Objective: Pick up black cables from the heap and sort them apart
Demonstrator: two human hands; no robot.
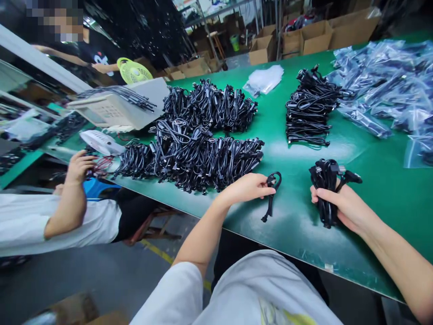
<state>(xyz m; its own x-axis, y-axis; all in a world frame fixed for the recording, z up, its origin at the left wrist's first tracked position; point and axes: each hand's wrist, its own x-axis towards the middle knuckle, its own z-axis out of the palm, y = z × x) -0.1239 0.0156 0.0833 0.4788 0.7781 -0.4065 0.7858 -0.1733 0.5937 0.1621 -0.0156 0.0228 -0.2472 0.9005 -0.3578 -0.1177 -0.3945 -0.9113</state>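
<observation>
My left hand (253,187) pinches one coiled black cable (270,205) between thumb and fingers, just above the green table (291,174). To its right, my right hand (333,198) is wrapped round a bundle of black cables (324,180), with some connectors sticking out past the fingers. Behind my left hand lies a large pile of coiled black cables (209,158), close to its wrist. A smaller stack of black cables (307,113) rests on the table beyond my right hand.
Clear bags with cables (389,85) cover the right back. Flat empty bags (265,80) lie mid-back. A beige machine (118,108) and a white device (101,142) stand left. A person in a white shirt (84,221) sits at left; another stands behind a green fan (133,71). Boxes (316,37) stand beyond.
</observation>
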